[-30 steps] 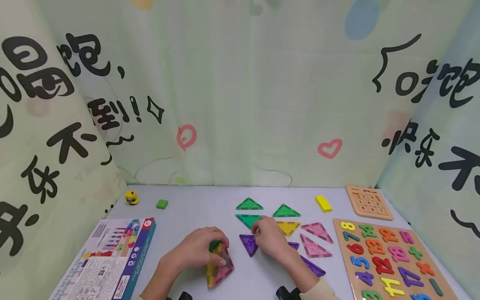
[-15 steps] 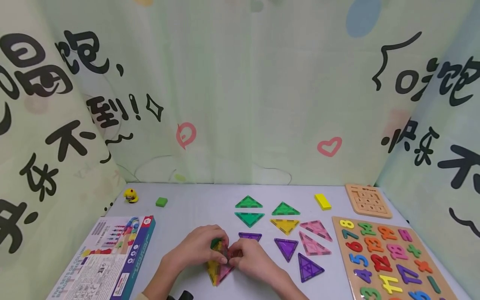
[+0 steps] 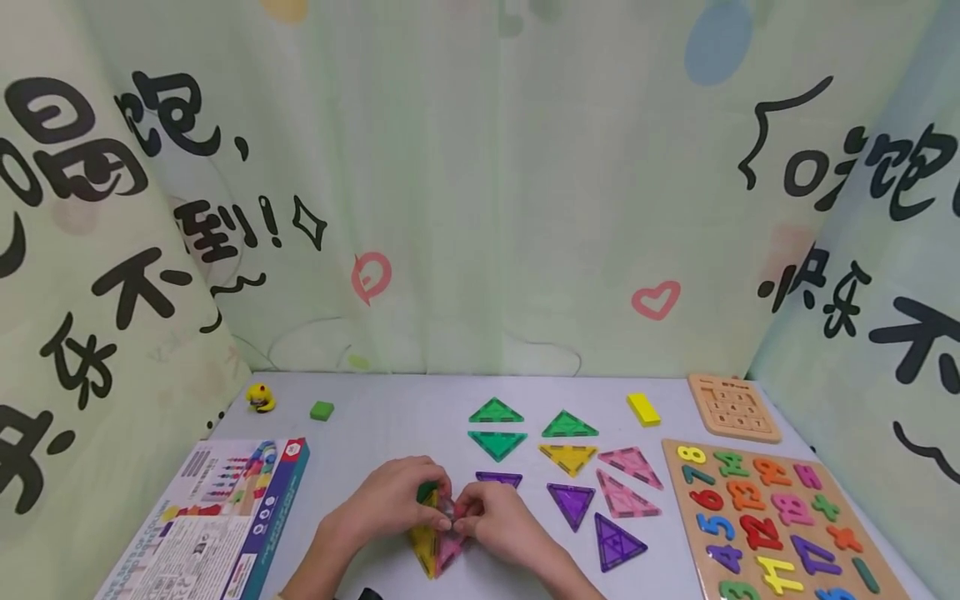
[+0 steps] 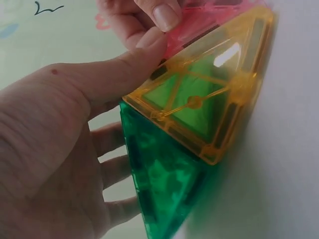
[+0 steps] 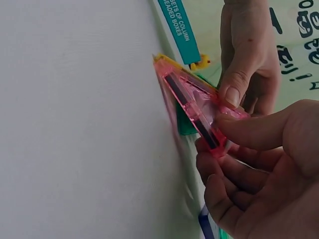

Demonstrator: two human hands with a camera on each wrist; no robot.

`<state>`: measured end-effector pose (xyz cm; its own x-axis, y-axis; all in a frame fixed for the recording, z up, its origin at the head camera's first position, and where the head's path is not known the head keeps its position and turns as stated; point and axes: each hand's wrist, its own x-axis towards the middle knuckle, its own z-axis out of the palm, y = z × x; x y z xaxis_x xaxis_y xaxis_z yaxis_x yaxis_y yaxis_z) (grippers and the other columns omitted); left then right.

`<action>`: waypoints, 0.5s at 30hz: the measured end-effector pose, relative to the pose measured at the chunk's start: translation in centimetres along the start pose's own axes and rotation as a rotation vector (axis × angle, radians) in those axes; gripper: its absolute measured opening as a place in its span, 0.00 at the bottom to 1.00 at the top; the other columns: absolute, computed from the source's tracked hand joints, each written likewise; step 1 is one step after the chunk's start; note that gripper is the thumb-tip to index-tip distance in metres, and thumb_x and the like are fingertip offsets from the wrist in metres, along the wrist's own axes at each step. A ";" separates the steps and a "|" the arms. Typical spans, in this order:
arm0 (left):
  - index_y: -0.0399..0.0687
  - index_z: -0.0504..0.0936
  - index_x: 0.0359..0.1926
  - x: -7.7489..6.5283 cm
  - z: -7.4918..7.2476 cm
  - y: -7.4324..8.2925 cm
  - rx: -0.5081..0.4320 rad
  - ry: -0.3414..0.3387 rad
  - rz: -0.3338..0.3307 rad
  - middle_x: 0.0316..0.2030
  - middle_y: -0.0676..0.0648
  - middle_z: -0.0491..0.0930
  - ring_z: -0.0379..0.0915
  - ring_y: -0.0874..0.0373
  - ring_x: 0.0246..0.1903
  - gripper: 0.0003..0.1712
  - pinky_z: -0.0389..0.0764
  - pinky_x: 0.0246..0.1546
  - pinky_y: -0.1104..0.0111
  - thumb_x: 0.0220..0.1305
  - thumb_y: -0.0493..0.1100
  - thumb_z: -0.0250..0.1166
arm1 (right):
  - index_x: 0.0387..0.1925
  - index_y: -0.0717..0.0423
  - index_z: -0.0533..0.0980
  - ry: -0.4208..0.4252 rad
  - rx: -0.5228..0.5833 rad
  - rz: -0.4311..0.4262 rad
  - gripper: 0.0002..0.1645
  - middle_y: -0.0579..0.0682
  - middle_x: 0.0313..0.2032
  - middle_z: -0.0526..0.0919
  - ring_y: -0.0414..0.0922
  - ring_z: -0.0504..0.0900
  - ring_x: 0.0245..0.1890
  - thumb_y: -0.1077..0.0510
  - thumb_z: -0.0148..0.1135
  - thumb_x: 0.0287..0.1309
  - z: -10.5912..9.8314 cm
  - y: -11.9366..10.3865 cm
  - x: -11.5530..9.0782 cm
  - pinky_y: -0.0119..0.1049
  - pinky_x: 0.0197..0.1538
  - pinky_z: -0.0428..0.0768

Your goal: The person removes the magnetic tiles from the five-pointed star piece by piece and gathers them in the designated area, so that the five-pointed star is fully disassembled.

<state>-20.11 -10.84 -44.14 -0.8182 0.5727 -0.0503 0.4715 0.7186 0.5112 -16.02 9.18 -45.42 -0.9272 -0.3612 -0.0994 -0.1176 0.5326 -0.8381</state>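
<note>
My left hand holds a small standing structure of see-through triangular magnetic tiles, its thumb across the top edge and fingers behind. In the left wrist view a yellow tile meets a green tile along one edge. On the structure's right side, my right hand pinches a pink tile near its corner between thumb and fingers. Both thumbs nearly meet there. To the right on the table lie loose triangles: purple, yellow, green and pink.
A printed box lies at the left, with a yellow toy duck and green block behind it. At the right are a wooden number board, a smaller wooden board and a yellow block. A curtain closes off the back.
My right hand has come left from among the loose purple and green tiles to the structure, where it now pinches the pink tile. My left hand has stayed on the structure.
</note>
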 end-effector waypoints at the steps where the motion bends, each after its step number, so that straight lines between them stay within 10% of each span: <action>1: 0.69 0.81 0.35 -0.1 -0.1 0.0 0.000 0.001 -0.006 0.35 0.64 0.77 0.69 0.66 0.35 0.15 0.75 0.41 0.67 0.50 0.63 0.75 | 0.32 0.57 0.81 -0.001 0.011 0.001 0.02 0.44 0.24 0.80 0.38 0.75 0.25 0.64 0.68 0.55 0.0 0.0 0.0 0.27 0.28 0.72; 15: 0.66 0.82 0.29 0.0 0.3 0.8 -0.102 -0.002 -0.079 0.27 0.63 0.78 0.70 0.65 0.31 0.10 0.72 0.35 0.69 0.59 0.61 0.69 | 0.33 0.53 0.84 0.048 0.065 0.041 0.02 0.45 0.26 0.81 0.41 0.74 0.27 0.61 0.69 0.56 -1.5 -0.2 0.2 0.29 0.28 0.72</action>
<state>-19.64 -10.10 -44.02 -0.8510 0.5164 -0.0957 0.3695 0.7181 0.5897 -16.66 10.13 -44.45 -0.9469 -0.3020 -0.1099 -0.0573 0.4951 -0.8670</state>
